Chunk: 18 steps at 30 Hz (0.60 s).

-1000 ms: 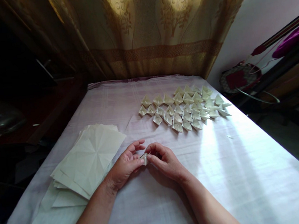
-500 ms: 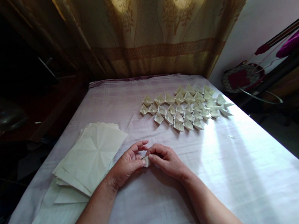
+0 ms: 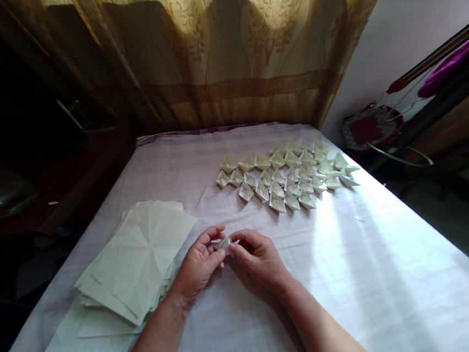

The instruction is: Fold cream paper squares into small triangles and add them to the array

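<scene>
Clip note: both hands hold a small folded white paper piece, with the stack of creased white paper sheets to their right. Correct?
Wrong side: the head view shows the stack of creased white paper sheets left of the left hand. The rest stands.

right: open cloth (image 3: 331,277) | left: 1 paper stack (image 3: 146,251) blocks | ahead-right: folded papers (image 3: 277,189) block

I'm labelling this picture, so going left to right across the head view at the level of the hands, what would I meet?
Stack of creased paper sheets → left hand → small folded paper piece → right hand → small pale scrap.
</scene>
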Each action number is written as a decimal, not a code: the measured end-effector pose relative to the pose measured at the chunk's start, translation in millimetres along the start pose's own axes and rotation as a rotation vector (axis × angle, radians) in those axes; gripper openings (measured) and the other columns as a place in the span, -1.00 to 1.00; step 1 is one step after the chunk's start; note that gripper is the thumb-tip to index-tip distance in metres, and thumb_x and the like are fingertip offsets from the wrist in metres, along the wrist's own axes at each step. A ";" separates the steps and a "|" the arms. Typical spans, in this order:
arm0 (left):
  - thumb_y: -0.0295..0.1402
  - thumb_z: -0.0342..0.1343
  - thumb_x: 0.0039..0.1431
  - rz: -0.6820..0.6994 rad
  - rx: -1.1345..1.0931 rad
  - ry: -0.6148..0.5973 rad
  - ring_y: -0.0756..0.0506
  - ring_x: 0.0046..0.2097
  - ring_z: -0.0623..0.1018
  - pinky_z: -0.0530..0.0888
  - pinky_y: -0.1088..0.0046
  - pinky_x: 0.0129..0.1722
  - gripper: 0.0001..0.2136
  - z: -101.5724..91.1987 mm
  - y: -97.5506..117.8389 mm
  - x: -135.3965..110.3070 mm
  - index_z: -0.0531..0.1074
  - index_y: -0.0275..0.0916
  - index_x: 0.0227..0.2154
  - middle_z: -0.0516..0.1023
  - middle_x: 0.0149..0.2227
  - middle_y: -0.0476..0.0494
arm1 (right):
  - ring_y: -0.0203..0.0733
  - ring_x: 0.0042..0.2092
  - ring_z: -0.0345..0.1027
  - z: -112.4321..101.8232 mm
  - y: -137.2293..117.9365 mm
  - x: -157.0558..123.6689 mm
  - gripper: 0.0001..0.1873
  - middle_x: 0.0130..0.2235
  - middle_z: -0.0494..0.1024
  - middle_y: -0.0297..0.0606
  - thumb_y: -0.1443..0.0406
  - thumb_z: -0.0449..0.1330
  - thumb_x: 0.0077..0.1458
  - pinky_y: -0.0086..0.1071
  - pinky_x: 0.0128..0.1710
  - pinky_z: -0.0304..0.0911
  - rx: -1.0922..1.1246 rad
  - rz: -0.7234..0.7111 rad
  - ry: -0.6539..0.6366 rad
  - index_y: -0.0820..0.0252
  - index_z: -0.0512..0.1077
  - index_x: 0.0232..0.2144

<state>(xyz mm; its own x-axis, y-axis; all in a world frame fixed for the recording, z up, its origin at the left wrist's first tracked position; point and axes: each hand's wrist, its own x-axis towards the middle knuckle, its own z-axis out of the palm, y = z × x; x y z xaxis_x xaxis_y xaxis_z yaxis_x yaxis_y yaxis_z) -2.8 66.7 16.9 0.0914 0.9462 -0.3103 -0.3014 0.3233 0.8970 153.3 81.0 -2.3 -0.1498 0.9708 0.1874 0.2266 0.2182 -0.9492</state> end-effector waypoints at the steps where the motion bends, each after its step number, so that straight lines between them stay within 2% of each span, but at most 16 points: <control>1: -0.36 0.39 -0.15 -0.001 0.001 -0.007 0.08 -0.35 0.45 0.37 0.63 -0.45 -0.48 -0.4 -0.1 0.2 0.48 -0.18 -0.03 0.47 -0.16 -0.06 | -0.35 -0.49 0.32 0.3 0.5 0.2 -0.85 -0.44 0.56 -0.33 0.27 0.19 0.07 -0.50 -0.46 0.22 -0.005 -0.005 0.005 0.19 0.55 -0.35; 4: -0.29 0.40 -0.12 -0.009 -0.008 -0.030 0.10 -0.39 0.46 0.41 0.62 -0.43 -0.50 -2.5 0.1 0.5 0.49 -0.18 -0.04 0.50 -0.14 -0.07 | -0.31 -0.44 0.38 0.2 1.3 0.7 -0.84 -0.42 0.59 -0.30 0.28 0.18 0.07 -0.48 -0.41 0.27 -0.020 -0.008 0.024 0.18 0.55 -0.35; 9: -0.21 0.41 -0.11 -0.048 -0.018 -0.026 0.03 -0.33 0.53 0.49 0.56 -0.37 -0.48 -4.7 -0.5 0.5 0.48 -0.21 -0.04 0.55 -0.14 -0.12 | -0.26 -0.35 0.46 -0.4 -0.1 1.4 -0.83 -0.37 0.61 -0.28 0.27 0.16 0.11 -0.46 -0.32 0.32 0.006 -0.004 0.015 0.17 0.56 -0.33; 15: -0.25 0.44 -0.14 -0.048 -0.035 0.007 0.04 -0.31 0.56 0.51 0.56 -0.29 -0.48 -1.9 -1.5 0.9 0.49 -0.22 -0.06 0.56 -0.17 -0.09 | -0.31 -0.43 0.38 0.4 -0.4 1.3 -0.86 -0.38 0.58 -0.28 0.26 0.23 0.06 -0.48 -0.41 0.27 -0.040 -0.024 0.041 0.19 0.56 -0.33; 18: -0.23 0.45 -0.16 -0.050 -0.007 0.017 0.06 -0.33 0.55 0.51 0.57 -0.32 -0.46 -0.4 -0.8 1.1 0.48 -0.21 -0.06 0.54 -0.19 -0.06 | -0.28 -0.40 0.42 0.1 0.6 0.9 -0.86 -0.39 0.60 -0.29 0.27 0.22 0.09 -0.47 -0.37 0.29 -0.026 -0.022 0.013 0.17 0.57 -0.32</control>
<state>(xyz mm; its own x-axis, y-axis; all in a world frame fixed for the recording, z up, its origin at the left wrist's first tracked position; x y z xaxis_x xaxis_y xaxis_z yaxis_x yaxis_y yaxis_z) -2.9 67.5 15.8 0.0899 0.9287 -0.3599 -0.3031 0.3697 0.8783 153.2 82.0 -2.7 -0.1430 0.9668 0.2117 0.2483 0.2421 -0.9379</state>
